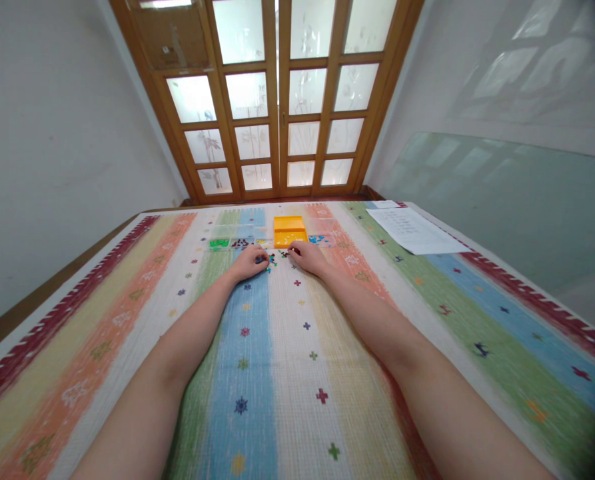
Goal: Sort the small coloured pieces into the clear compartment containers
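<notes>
My left hand (pixel 250 263) rests on the tablecloth with its fingers curled and pinched at the left side of a small scatter of tiny coloured pieces (pixel 272 259). Across from it, my right hand (pixel 305 257) pinches thumb and fingers together, close to the pieces on the right. What either hand holds is too small to make out. Just beyond the hands stands an open yellow plastic box (pixel 290 223) with pale pieces inside. Clear boxes flank it, with green pieces (pixel 219 244), dark brown pieces (pixel 240 243), yellow pieces (pixel 262 243) and blue pieces (pixel 318 239).
A striped, patterned tablecloth (pixel 244 380) covers the long table. White paper sheets (pixel 412 230) lie at the far right. Behind the table is a wooden glazed door (pixel 282 120), with walls on both sides and a glass panel (pixel 502 200) along the right.
</notes>
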`<state>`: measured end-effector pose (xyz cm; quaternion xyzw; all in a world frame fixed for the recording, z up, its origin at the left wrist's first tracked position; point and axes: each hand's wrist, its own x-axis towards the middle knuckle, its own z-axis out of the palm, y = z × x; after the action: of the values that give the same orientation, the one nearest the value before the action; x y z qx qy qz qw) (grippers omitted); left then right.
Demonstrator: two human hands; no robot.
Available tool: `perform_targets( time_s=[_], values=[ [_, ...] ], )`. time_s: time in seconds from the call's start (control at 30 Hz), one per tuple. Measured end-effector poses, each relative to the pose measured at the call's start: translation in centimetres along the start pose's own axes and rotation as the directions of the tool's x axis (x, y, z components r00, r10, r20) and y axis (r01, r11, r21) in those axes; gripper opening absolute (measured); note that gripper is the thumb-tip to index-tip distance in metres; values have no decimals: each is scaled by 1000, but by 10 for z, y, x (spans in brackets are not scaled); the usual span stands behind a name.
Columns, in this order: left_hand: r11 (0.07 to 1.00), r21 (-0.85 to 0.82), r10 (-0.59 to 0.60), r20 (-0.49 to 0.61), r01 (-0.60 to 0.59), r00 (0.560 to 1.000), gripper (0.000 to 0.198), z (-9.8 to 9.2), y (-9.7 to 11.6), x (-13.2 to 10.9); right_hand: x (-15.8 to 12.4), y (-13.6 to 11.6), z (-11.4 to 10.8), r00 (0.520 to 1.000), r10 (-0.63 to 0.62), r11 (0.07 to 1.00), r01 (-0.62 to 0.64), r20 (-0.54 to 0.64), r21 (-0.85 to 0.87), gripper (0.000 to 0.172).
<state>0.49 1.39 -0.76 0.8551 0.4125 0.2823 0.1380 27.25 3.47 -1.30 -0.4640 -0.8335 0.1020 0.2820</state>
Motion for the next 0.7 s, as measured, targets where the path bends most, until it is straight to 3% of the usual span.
perform_targets(
  time_s=[0.17, 0.4, 0.5, 0.7],
  values=[
    [988, -105, -119, -73, 111, 990, 10, 0, -2, 0, 0, -2, -1, 1000, 11, 1000, -11, 11, -16, 19],
    [904, -350, -312, -143, 247, 939, 10, 0, -11, 3, 0, -3, -2, 1000, 10, 1000, -10, 7, -22, 19],
    [809, -503, -424, -143, 303, 895, 7, -1, -16, 5, 0, -3, -2, 1000, 17, 1000, -16, 15, -22, 19],
    [646, -678, -621, -199, 351, 758, 11, -2, -30, 6, 1, -2, -1, 1000, 16, 999, -15, 25, -33, 18]
  ],
)
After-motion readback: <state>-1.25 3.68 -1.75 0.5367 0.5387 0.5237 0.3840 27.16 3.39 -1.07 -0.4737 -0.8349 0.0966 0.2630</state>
